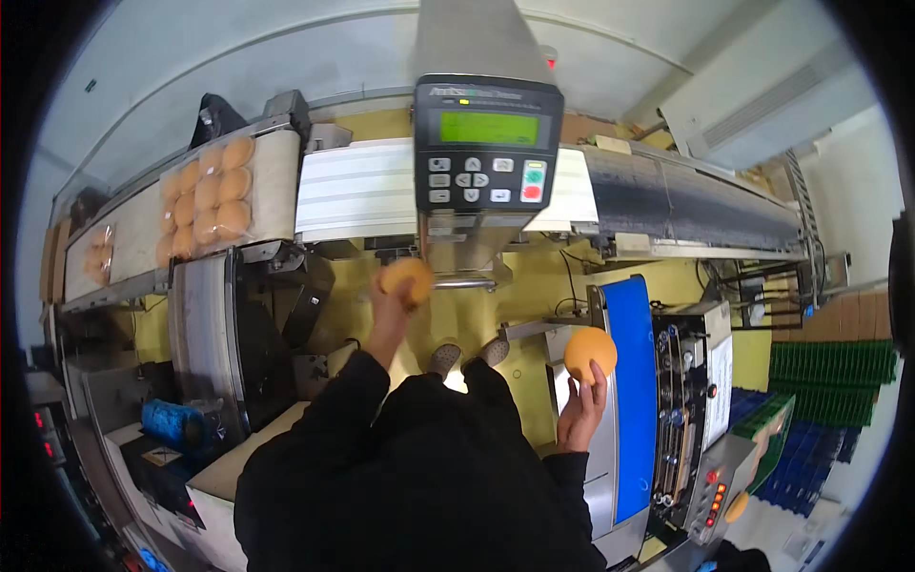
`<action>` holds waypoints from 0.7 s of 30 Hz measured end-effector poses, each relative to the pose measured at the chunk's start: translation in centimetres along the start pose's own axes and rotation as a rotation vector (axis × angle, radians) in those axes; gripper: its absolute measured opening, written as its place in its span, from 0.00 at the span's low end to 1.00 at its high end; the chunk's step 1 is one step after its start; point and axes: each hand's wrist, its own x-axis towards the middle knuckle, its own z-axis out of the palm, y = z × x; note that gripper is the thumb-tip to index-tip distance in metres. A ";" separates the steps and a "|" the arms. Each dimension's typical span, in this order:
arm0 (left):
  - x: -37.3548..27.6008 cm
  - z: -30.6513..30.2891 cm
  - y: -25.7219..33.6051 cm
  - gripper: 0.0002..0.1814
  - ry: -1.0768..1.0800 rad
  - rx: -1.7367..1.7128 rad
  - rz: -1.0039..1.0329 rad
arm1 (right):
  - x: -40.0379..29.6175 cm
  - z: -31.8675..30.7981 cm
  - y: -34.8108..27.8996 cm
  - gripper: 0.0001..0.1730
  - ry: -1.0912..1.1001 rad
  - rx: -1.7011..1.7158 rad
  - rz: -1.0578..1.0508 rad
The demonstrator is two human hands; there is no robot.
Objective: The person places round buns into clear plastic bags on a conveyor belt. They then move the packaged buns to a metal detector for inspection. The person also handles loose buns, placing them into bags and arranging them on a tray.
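My left hand (389,314) grips a round golden-brown bun (414,275) in front of the metal detector post. A second bun (590,350) rests in the fingers of my right hand (580,413), over the edge of the blue conveyor belt (629,400). Both buns are held up, apart from any surface. Ahead of me, the metal detector's control panel (490,143) has a lit green display and several buttons. Clear bags of buns (207,196) lie on the pale conveyor belt (275,186) at the far left.
A white slatted conveyor (357,186) passes behind the panel to a dark belt (700,200). A machine with exposed rollers (672,415) flanks the blue belt. Green crates (829,365) are stacked at right. A blue motor (171,422) sits at left. Another bun (736,506) shows lower right.
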 end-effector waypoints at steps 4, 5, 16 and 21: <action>8.2 -1.1 6.1 0.43 0.158 -0.013 0.260 | -0.3 0.1 -0.4 0.25 0.073 0.012 0.020; 9.9 -0.4 7.7 0.43 0.170 -0.016 0.283 | -0.3 -0.3 -0.3 0.25 0.077 0.006 0.029; 15.1 -6.1 -16.3 0.12 0.295 1.484 0.538 | 1.6 -3.9 0.6 0.18 0.046 0.045 0.146; 0.4 16.0 -15.0 0.08 -0.677 0.980 0.349 | 3.1 -5.9 0.0 0.11 0.144 0.083 0.165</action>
